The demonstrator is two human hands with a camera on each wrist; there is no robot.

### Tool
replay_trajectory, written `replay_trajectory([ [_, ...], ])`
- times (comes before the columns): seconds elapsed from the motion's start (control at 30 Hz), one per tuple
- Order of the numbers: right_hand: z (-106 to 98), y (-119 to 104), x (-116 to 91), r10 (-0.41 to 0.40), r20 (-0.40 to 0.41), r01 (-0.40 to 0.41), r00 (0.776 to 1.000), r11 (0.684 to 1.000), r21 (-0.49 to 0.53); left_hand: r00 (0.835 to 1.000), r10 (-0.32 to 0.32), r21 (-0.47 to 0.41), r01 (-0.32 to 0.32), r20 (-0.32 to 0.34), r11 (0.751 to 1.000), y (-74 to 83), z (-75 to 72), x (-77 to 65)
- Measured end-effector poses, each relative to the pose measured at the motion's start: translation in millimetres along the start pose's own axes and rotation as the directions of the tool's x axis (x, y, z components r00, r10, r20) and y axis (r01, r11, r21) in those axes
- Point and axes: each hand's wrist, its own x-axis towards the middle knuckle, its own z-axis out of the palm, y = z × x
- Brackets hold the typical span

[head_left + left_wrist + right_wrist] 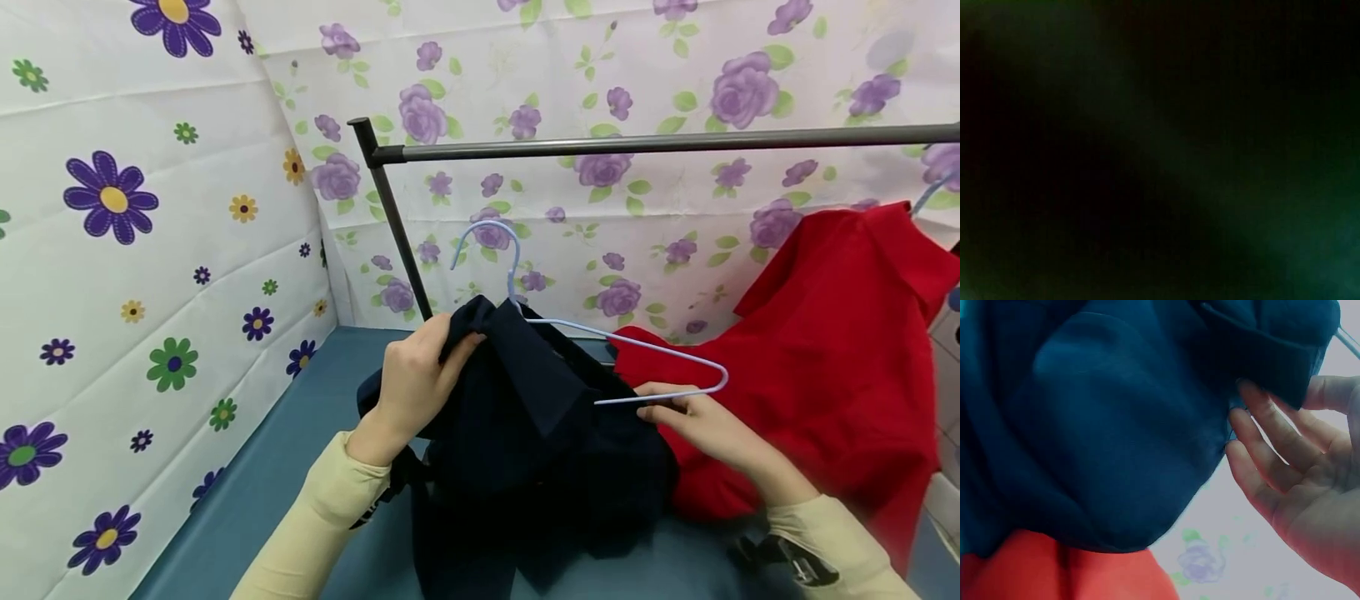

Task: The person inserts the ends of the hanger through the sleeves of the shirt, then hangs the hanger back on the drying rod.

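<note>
A dark navy collared shirt (pixel 487 442) hangs bunched between both hands. My left hand (pixel 416 379) grips its cloth beside the collar, thumb in front. A light blue wire hanger (pixel 645 340) sits partly inside the shirt; its hook rises out of the neck and its right arm sticks out over the cloth. Under that arm, my right hand (pixel 701 425) pinches the shirt's edge. The right wrist view shows the thumb and fingers at a flap of the navy cloth (pixel 1116 444). The hanger's left arm is hidden. The left wrist view is almost black.
A black metal rack rail (pixel 600 147) runs across behind the hands, with its post (pixel 397 233) at left. A red collared shirt (pixel 840 333) hangs at right, close to my right forearm. Flowered sheets (pixel 615 217) back the blue-grey table surface (pixel 307 417).
</note>
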Motion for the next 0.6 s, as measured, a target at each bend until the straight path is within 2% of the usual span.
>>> replay_trajectory([
  [0.17, -10.0, -6.5, 0.5, -0.037, -0.022, 0.037, 0.999, 0.999, -0.021, 0.999, -0.030, 0.017, 0.029, 0.027, 0.999, -9.7, -4.9, -6.1],
  [0.4, -27.5, -16.4, 1.8, -0.078, 0.037, 0.077, 0.996, 0.997, 0.020, 0.999, -0.042, 0.037, 0.041, 0.021, 0.998, -20.5, -10.9, -16.0],
  [0.6, -35.6, -18.9, 2.3, -0.083, 0.053, 0.084, 0.995, 0.996, -0.008, 0.998, -0.047, 0.052, 0.045, 0.032, 0.998, -25.9, -15.2, -21.4],
])
